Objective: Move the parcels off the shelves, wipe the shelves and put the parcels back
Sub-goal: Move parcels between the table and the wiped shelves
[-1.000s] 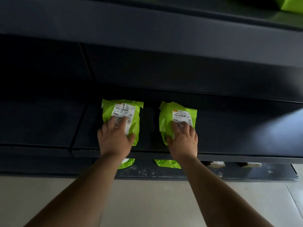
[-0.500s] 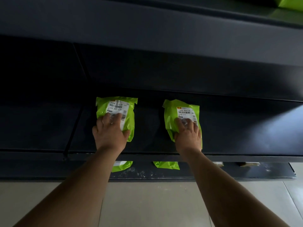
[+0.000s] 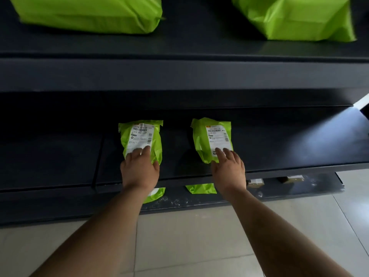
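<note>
Left label (image 3: 140,136), on the left parcel (image 3: 156,142): the top row of numbers ends in "00 122". The first numbers are fuzzy.
Same label, lower left: bigger letters that look like "D126".
Same label, bars: black bar codes at the top and down the right side.
Right label (image 3: 218,136), on the right parcel (image 3: 200,140): the top row seems to start with "14". The rest is blurry.
Small print on both: too tiny to read.

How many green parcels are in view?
6. Top shelf: two large parcels. Middle shelf: two small parcels, under left hand and right hand. Bottom shelf: two parcel corners. More may be hidden.
</note>
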Available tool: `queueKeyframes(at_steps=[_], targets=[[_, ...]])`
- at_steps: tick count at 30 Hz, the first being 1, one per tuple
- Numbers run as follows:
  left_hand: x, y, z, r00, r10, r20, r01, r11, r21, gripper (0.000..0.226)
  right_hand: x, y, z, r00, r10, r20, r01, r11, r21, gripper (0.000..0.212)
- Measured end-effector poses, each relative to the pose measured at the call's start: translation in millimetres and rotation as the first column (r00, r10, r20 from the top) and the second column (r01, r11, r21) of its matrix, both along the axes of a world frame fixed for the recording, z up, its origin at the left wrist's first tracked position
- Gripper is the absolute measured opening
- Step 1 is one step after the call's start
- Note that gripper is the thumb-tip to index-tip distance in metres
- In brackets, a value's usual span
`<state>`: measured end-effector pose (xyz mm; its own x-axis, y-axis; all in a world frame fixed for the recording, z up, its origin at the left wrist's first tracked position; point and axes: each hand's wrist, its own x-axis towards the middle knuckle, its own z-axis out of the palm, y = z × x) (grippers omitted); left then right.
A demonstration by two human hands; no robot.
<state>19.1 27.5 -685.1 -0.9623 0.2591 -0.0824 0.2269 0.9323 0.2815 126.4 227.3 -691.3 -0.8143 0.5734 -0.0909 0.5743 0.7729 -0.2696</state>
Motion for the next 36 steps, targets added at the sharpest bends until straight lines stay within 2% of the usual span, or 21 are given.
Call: queueKeyframes(at_steps=[3, 8, 13, 18, 27, 33, 36], targets=[[23.4, 4.6, 18.3, 0.999, -0.032, 0.031, 0.03, 0.999, 0.039, 0.044, 22.3, -7.0, 16.2, 0.999, -0.034, -0.026, 0.032, 0.998, -0.056, 0.045], [59.5, 17.2, 64.4, 0.983, -0.082, 0.166, 0.043, 0.973, 0.228, 0.038, 58.6, -11.6, 65.2, 0.997, -0.061, -0.049, 0.051, 0.981, -0.186, 0.039], [111.0, 36.0, 129.2, 0.964, -0.163, 0.211, 0.101, 0.955, 0.279, 0.023, 110.3, -2.0, 134.1, 0.993, -0.073, -0.092, 0.049, 0.97, -0.238, 0.038], [168.3, 67.4, 205.5, 0.948, -0.251, 0.196, 0.189, 0.939, 0.289, 0.016, 174.9, 20.9, 210.9, 0.977, -0.157, -0.143, 0.106, 0.943, -0.316, 0.039], [261.5, 142.1, 315.3, 0.919, -0.361, 0.16, 0.297, 0.898, 0.324, 0.015, 291.3, 72.8, 317.1, 0.925, -0.294, -0.24, 0.206, 0.921, -0.33, 0.022], [319.6, 201.3, 375.7, 0.883, -0.455, 0.116, 0.394, 0.852, 0.345, 0.017, 363.7, 119.8, 365.3, 0.889, -0.404, -0.217, 0.327, 0.89, -0.319, 0.041], [342.2, 227.9, 392.4, 0.855, -0.504, 0.122, 0.436, 0.826, 0.356, 0.018, 395.2, 137.9, 381.0, 0.869, -0.444, -0.22, 0.377, 0.881, -0.287, 0.038]])
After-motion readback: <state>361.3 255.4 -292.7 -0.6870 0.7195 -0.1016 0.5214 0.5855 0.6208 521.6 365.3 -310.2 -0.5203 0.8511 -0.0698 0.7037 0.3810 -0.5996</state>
